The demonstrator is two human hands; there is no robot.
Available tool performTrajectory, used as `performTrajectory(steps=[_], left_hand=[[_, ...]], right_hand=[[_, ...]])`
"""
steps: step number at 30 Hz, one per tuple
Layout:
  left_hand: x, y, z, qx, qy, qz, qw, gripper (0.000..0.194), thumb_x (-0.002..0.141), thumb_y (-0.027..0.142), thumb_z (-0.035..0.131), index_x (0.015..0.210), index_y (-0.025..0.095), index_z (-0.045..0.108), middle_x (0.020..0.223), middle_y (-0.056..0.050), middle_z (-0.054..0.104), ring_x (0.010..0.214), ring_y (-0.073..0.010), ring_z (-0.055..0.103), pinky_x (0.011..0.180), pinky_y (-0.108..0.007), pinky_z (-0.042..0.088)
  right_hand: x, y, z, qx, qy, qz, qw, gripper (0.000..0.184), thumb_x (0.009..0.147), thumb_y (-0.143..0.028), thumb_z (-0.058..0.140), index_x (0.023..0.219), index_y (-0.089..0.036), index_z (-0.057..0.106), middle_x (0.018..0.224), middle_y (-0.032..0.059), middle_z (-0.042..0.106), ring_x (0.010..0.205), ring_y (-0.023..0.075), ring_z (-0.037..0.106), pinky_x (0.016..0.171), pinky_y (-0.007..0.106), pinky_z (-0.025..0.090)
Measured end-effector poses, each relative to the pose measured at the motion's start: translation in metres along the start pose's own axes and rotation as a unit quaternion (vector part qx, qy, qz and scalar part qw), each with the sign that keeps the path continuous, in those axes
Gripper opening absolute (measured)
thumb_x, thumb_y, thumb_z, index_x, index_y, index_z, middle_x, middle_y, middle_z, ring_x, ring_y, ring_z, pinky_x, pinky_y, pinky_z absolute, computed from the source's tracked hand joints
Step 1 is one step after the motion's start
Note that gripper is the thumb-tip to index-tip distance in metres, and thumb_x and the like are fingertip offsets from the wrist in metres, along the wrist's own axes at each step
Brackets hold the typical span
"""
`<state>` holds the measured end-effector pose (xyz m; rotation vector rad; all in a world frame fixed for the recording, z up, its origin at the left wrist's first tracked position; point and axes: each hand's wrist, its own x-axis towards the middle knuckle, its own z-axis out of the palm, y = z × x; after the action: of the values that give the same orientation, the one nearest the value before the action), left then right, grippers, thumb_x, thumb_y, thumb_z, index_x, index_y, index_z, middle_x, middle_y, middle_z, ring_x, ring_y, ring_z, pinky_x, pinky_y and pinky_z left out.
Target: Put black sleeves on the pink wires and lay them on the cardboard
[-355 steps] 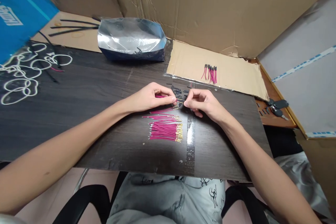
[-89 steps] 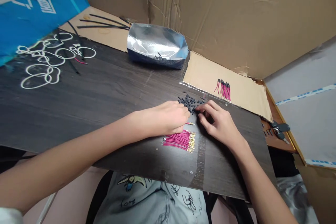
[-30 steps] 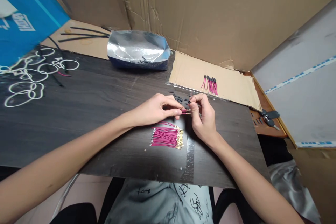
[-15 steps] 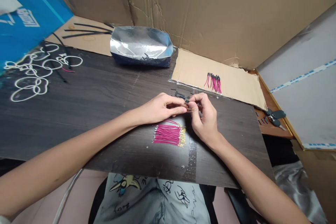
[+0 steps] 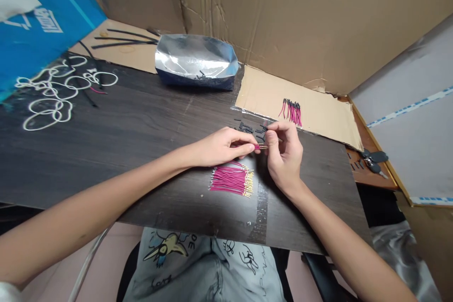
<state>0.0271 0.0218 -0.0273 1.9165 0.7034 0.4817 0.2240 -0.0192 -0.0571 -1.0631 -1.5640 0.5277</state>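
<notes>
My left hand is closed in a pinch on a few short magenta wires, whose metal-tipped ends point right toward my other hand. My right hand is closed too, thumb against fingers, at the edge of some small black tubes; what its fingertips hold is hidden. Below my left hand, a row of magenta wires lies on the dark table, gold terminals on the right and bare silvery ends on the left.
An open silver-lined bag with black tubes inside stands behind. On a cardboard strip lies a bunch of black-capped magenta wires. Looped white cord is at left. Keys lie on a brown ledge at right.
My right hand has drawn slightly away from my left, so the held wires' metal ends now show between them. More black tubes are visible behind the fingers. The whole view has shifted a little.
</notes>
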Motion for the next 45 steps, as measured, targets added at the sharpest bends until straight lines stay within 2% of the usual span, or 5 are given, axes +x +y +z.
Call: performTrajectory(steps=[10,16,25,30,45], left_hand=[[0.0,-0.005,0.007,-0.125,-0.049,-0.015,0.991,0.026,0.1,0.038,0.058,0.098,0.015,0.069,0.066,0.004,0.049,0.057,-0.0082,0.04,0.053,-0.022,0.033],[0.002,0.002,0.001,-0.078,-0.01,-0.034,0.996,0.026,0.099,0.034,0.057,0.092,0.013,0.071,0.06,0.006,0.047,0.049,-0.0064,0.035,0.048,-0.021,0.028],[0.003,-0.008,-0.018,-0.055,0.052,-0.059,0.995,0.024,0.095,0.035,0.06,0.083,0.015,0.062,0.057,0.007,0.043,0.051,-0.0075,0.034,0.049,-0.022,0.025],[0.002,-0.01,-0.018,-0.049,0.057,-0.059,0.995,0.024,0.094,0.035,0.062,0.079,0.015,0.061,0.055,0.007,0.041,0.051,-0.0074,0.033,0.05,-0.022,0.024],[0.0,-0.015,-0.019,-0.033,0.043,-0.034,0.998,0.024,0.094,0.036,0.062,0.082,0.015,0.062,0.064,0.004,0.05,0.058,-0.0087,0.038,0.057,-0.024,0.028]], right_hand=[[-0.002,0.0,0.0,0.027,-0.054,0.008,0.998,0.005,0.105,-0.025,0.054,0.108,-0.025,0.058,0.097,0.0034,0.062,0.088,0.0181,0.063,0.074,0.035,0.054],[0.005,0.001,-0.002,0.046,-0.07,0.047,0.995,0.009,0.104,-0.03,0.057,0.109,-0.024,0.062,0.101,0.0049,0.064,0.088,0.018,0.063,0.068,0.032,0.052],[0.017,0.014,-0.01,0.146,-0.145,0.18,0.962,0.017,0.097,-0.038,0.066,0.101,-0.022,0.069,0.08,-0.0017,0.058,0.053,0.0086,0.048,0.048,0.025,0.041],[0.015,0.014,-0.008,0.178,-0.174,0.185,0.951,0.016,0.097,-0.037,0.068,0.104,-0.022,0.068,0.077,-0.0037,0.055,0.054,0.0078,0.047,0.048,0.024,0.04],[0.013,0.012,-0.008,0.172,-0.157,0.171,0.957,0.016,0.094,-0.036,0.072,0.102,-0.023,0.065,0.074,-0.0034,0.057,0.056,0.0106,0.051,0.048,0.025,0.045]])
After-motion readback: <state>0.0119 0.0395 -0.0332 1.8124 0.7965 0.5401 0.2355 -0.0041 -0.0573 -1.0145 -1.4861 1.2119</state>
